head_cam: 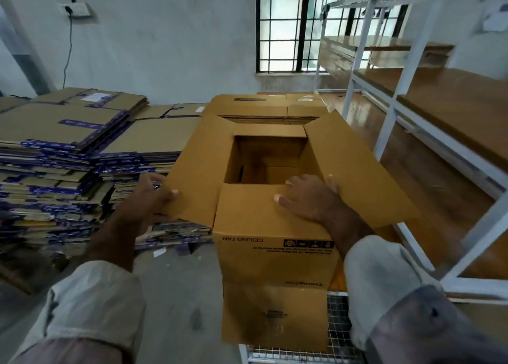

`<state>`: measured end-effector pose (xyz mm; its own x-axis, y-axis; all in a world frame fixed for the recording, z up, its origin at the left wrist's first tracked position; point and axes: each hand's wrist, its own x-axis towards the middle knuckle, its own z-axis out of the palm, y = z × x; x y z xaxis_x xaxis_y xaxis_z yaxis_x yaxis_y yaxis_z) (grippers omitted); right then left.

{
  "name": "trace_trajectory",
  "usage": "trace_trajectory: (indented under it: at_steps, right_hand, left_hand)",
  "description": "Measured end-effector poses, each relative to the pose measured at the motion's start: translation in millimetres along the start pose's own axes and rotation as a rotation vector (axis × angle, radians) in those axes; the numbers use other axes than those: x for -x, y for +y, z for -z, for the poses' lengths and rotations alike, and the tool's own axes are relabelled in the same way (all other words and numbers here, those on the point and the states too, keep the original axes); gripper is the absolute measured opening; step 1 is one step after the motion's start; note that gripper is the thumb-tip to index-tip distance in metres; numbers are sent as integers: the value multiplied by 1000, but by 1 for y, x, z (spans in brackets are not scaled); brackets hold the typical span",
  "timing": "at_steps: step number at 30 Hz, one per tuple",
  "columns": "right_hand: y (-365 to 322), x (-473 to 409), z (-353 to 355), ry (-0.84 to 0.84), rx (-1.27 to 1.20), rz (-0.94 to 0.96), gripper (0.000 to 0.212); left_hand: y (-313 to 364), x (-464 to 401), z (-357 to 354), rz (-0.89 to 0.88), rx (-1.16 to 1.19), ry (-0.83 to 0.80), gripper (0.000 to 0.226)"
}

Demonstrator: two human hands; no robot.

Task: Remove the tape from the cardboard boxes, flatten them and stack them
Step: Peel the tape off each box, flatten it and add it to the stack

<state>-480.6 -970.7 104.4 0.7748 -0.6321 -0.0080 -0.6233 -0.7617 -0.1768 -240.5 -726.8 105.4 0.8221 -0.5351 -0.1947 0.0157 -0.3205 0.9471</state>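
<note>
You are standing over an open cardboard box [275, 253] that is sitting upright in front of you, its four top flaps folded outward and its inside showing dark and hollow. The words "CEILING FAN" are reading upside down on its near wall. Your left hand [149, 196] is gripping the left flap [198, 168] at its outer edge, thumb lying on top of the cardboard and the fingers curling underneath. Your right hand [308, 199] is lying flat on the near flap [247, 212], fingers spread and straight, with the thumb reaching over to touch the right flap [357, 166]. Both sleeves are pale and rolled up at the forearm.

To the left, flattened boxes [63, 149] are lying in tall, uneven stacks, many carrying strips of blue printed tape. Just beyond the open box, more cartons [264, 105] are sitting against the far wall beneath a barred window [291, 25]. On the right, a white metal shelving rack [398, 108] with wooden boards is running from near to far. A wire mesh surface [338, 319] is showing below the box at the near right.
</note>
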Motion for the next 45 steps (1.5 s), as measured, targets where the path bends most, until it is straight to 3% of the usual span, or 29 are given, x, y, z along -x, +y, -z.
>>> trace_trajectory:
  at_steps: [2, 4, 7, 11, 12, 15, 18, 22, 28, 33, 38, 42, 45]
  right_hand:
    - [-16, 13, 22, 249, -78, 1, 48]
    - [-31, 36, 50, 347, -162, -1, 41]
    - [-47, 72, 86, 88, -135, 17, 53]
    - [-55, 97, 57, -316, -7, 73, 25]
    - [-57, 100, 39, -354, 0, 66, 28]
    - [-62, 103, -9, -239, -16, -3, 61]
    - [-68, 102, -13, -207, 17, -34, 69]
    - [-76, 74, 40, -363, -49, -23, 51]
    - [-78, -36, 98, -138, 5, 73, 31]
    - [-45, -104, 97, -83, 26, 74, 30]
    - [-29, -149, 119, -369, 140, 87, 43]
    - [-11, -188, 162, -271, 78, 179, 35]
    - [9, -221, 149, -248, 67, 182, 21]
  left_hand:
    - [9, -5, -2, -31, -17, -51, 42]
    - [15, -10, -3, -15, -32, -107, 43]
    - [25, -16, -1, 23, -104, -159, 44]
    - [38, -23, -3, 6, -201, -203, 48]
    - [41, -25, -5, -7, -214, -206, 52]
    - [45, -24, -11, -49, -217, -229, 56]
    - [48, -23, -13, -61, -210, -236, 58]
    - [62, -21, -21, -96, -331, -252, 53]
    - [75, -14, -27, -166, -469, -327, 42]
    - [93, -24, -39, -260, -550, -334, 27]
    - [133, -62, -64, -282, -608, -276, 27]
    - [145, -92, -85, -248, -719, -228, 14]
    - [145, -108, -96, -211, -749, -197, 11]
